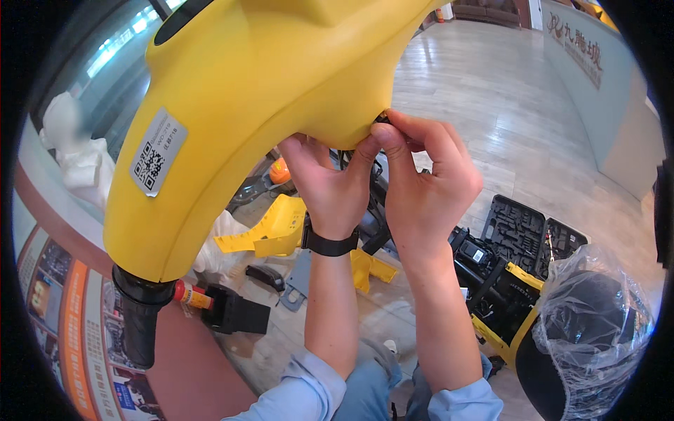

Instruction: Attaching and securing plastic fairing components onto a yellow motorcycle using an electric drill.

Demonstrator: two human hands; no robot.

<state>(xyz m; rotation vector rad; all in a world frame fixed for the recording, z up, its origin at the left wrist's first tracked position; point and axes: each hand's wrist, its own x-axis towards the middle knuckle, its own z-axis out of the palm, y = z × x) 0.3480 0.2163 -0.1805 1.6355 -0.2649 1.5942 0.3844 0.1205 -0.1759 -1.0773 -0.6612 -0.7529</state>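
A large yellow handlebar cover (pixel 260 105) fills the upper view, with a black rubber grip (pixel 137 330) at its lower left end and a grey label (pixel 156 151) on its side. From below, my left hand (pixel 333 182) holds the cover's lower edge. Its fingertips are hidden behind the shell, and the thumb presses close to the cover's lower right tip. At that tip my right hand (pixel 432 179) pinches a small dark part (pixel 381 120), too covered to name. Dark cables (pixel 344 158) show behind my left thumb. A black band circles my left wrist.
Yellow panels (pixel 281 221) and a black bracket (pixel 239 312) lie below. To the right are an open black tool case (pixel 516 228), a yellow-and-black vehicle body (pixel 502 302) and a plastic-wrapped black seat (pixel 583 330). A white statue (pixel 81 158) stands left; a counter (pixel 597 98) stands far right.
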